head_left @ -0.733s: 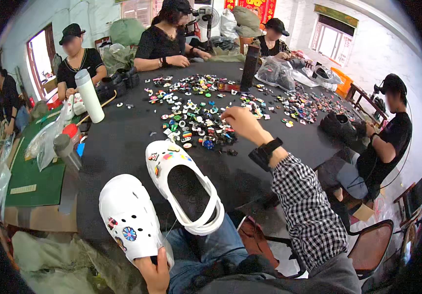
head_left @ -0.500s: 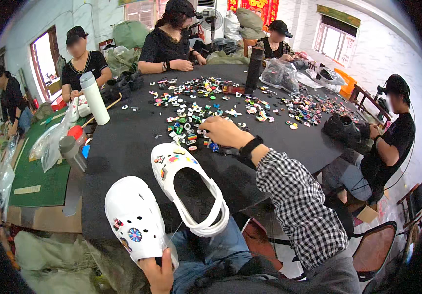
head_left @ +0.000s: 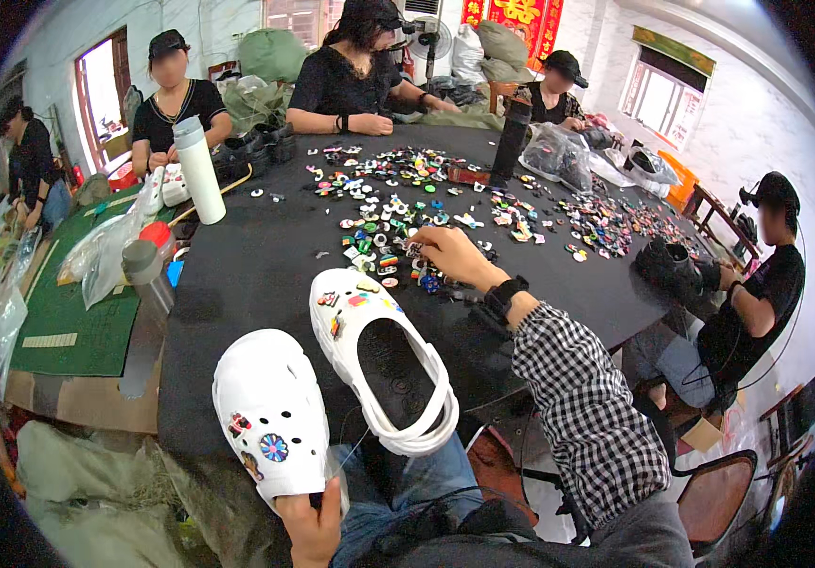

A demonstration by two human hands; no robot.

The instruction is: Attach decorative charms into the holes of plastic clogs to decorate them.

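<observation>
In the head view, the right hand (head_left: 447, 254) lay on the black table (head_left: 256, 265), fingers curled together on small charms (head_left: 398, 257) from the pile. The left hand (head_left: 311, 525) clamped the heel of a white clog (head_left: 270, 417) at the table edge. A second clog (head_left: 379, 355) lay just beside it.

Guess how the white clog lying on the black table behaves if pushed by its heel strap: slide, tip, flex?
The white clog sits flat on its sole on the black table, so tipping looks unlikely. Its thin heel strap would probably flex first. It looks like light foam, so it likely slides easily.
</observation>
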